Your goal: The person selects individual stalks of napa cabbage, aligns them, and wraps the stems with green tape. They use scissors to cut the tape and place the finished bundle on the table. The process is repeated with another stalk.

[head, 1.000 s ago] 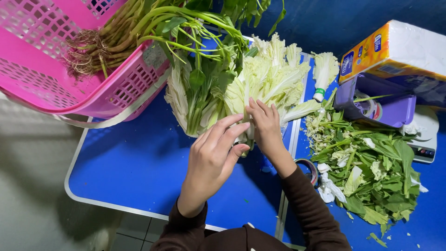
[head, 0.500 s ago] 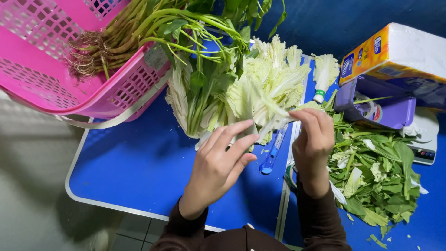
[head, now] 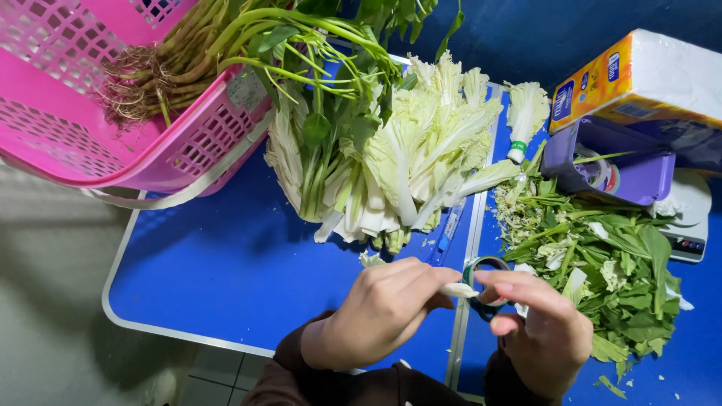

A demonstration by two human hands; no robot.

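Hands: w/ left hand [head: 383, 312] pinching white stalk [head: 457, 289] and right hand [head: 545, 331] gripping tape roll [head: 485, 265], keep tape taut.

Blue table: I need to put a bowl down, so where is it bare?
Bare blue table lies below the pink basket, left of the left hand. Crowded: cabbage in the middle, leaf scraps on the right.

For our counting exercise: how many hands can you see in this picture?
2. The left hand is low at centre over the blue table, pinching a pale vegetable piece. The right hand is beside it, by the tape roll.
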